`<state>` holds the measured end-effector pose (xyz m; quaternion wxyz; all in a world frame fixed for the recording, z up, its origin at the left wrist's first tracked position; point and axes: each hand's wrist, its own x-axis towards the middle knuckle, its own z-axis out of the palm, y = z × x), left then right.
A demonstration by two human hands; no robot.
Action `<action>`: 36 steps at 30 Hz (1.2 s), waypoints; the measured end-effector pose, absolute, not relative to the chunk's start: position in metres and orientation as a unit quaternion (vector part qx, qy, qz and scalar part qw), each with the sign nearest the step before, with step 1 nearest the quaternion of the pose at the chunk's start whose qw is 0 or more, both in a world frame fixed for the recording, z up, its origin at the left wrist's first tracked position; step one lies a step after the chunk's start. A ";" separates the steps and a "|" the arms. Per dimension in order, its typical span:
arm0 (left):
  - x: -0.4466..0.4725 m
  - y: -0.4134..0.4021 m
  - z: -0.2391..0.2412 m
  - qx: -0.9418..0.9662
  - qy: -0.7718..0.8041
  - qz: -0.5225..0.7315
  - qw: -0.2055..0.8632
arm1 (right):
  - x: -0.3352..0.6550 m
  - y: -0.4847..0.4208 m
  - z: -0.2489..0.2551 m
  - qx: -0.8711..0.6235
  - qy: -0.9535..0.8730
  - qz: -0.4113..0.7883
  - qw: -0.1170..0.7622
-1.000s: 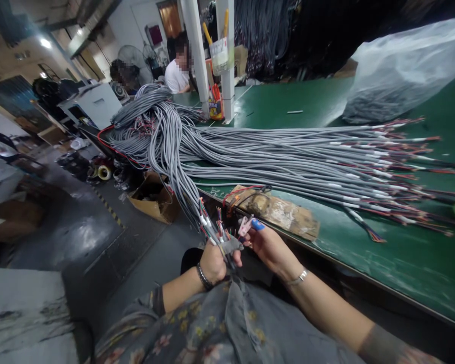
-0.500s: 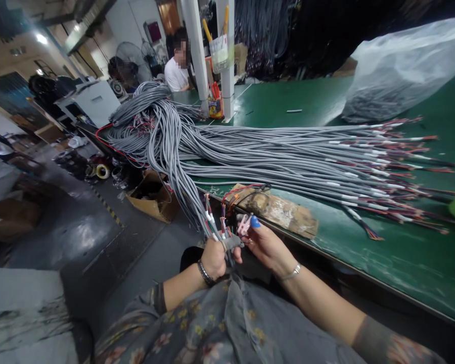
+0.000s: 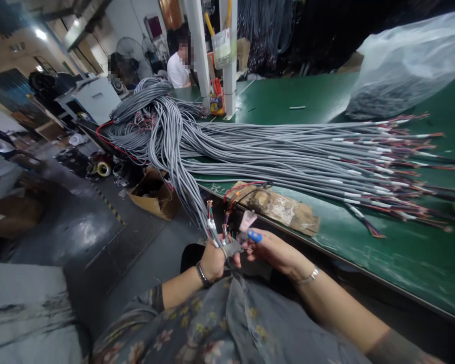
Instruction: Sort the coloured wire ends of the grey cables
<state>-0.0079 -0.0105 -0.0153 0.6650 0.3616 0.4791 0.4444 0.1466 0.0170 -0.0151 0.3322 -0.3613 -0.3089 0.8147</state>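
Gripping cable ends (image 3: 214, 228) and pink tool (image 3: 247, 220), hands (image 3: 214, 263) (image 3: 275, 250) close

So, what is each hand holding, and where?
Left hand grips gray cables near their stripped ends; right hand pinches a pink tool by its lower end.

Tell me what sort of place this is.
Most likely a wire-harness assembly workshop: a heap of grey cables with stripped coloured ends lies along a long green workbench, the left hand grips one bunch of cable ends, and other people are at the far end.
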 end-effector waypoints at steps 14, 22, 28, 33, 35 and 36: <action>-0.012 -0.009 -0.012 0.423 0.485 0.373 0.669 | 0.144 0.012 -0.012 -0.415 -0.447 0.718 0.334; -0.010 -0.009 -0.013 0.394 0.479 0.399 0.676 | 0.144 0.010 -0.014 -0.425 -0.402 0.734 0.347; -0.012 -0.010 -0.014 0.367 0.482 0.415 0.679 | 0.134 0.009 -0.013 -0.430 -0.395 0.725 0.367; -0.013 -0.010 -0.013 0.303 0.465 0.476 0.682 | 0.143 0.016 -0.023 -0.435 -0.288 0.732 0.438; -0.013 -0.008 -0.011 0.283 0.453 0.484 0.693 | 0.146 0.020 -0.025 -0.421 -0.251 0.748 0.447; -0.012 -0.006 -0.010 0.277 0.449 0.483 0.699 | 0.147 0.022 -0.025 -0.411 -0.237 0.762 0.442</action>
